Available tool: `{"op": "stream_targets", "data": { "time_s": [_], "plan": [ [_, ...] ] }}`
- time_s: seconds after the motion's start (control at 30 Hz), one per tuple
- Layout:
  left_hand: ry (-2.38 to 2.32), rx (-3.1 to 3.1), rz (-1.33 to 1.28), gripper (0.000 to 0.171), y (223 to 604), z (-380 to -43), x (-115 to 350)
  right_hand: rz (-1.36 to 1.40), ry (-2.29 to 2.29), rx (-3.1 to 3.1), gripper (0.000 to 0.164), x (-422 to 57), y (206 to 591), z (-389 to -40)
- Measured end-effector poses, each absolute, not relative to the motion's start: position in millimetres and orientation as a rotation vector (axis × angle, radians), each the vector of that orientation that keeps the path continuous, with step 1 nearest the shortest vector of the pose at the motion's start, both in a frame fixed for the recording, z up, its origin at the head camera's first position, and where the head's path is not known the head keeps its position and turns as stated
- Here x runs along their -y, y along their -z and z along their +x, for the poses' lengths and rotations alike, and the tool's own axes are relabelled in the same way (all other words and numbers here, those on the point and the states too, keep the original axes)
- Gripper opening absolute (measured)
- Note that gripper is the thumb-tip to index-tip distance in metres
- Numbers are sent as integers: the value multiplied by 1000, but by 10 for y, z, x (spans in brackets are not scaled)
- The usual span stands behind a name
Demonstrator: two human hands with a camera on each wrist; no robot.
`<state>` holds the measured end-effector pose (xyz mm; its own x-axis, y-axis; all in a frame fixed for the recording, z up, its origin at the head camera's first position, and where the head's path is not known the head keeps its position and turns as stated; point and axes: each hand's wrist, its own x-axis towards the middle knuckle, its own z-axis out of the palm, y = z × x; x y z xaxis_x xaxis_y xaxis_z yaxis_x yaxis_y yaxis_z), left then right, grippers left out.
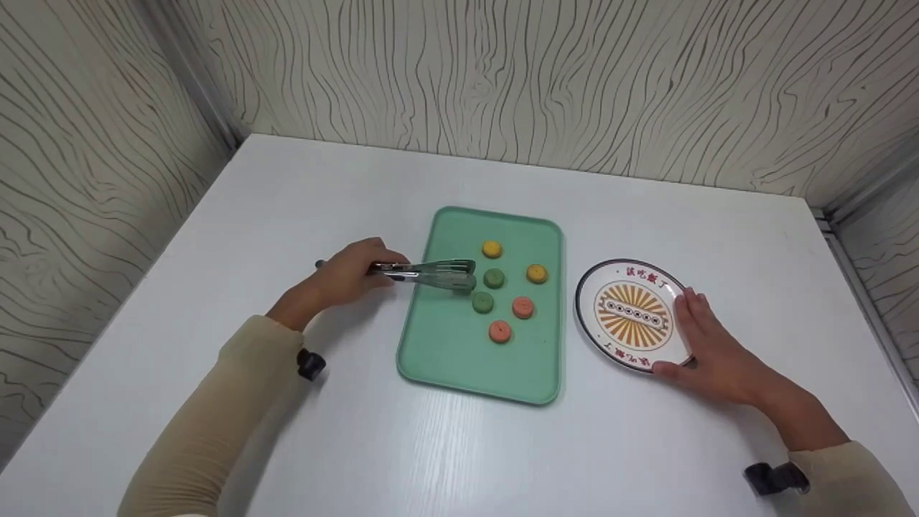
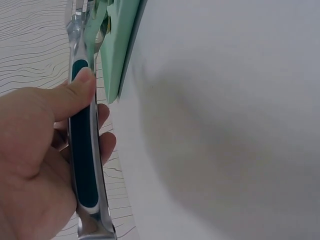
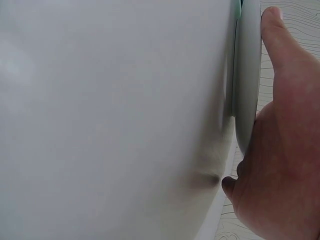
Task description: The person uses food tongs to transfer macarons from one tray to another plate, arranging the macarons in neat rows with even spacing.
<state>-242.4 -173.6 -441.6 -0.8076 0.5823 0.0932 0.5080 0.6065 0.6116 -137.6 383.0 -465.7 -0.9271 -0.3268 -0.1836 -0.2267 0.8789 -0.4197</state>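
My left hand (image 1: 352, 271) grips a pair of metal tongs (image 1: 438, 275) by the handle, thumb along its dark teal inlay (image 2: 84, 160). The tongs' slotted ends reach over the left side of a green tray (image 1: 445, 352), close beside two small round green pieces (image 1: 493, 278). Two yellow pieces (image 1: 536, 273) and two pink pieces (image 1: 523, 307) also lie there. To the right, my right hand (image 1: 718, 359) holds the near right rim of a round white plate (image 1: 668, 287) with a dark edge, orange rays and red characters. In the right wrist view, the thumb lies along the plate's edge.
The white table (image 1: 431, 459) extends around the tray and plate. Panels with a wood-grain line pattern (image 1: 502, 79) rise behind the table and at its sides. A narrow strip of table separates the tray from the plate.
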Motion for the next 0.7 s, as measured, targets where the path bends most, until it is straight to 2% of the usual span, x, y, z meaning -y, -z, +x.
{"op": "stream_targets", "data": {
  "time_s": [0.7],
  "plan": [
    [-967,-2667,928,32,4296,-2482,1541,-420,596,-2799,119,-3842,4661,-1372]
  ]
}}
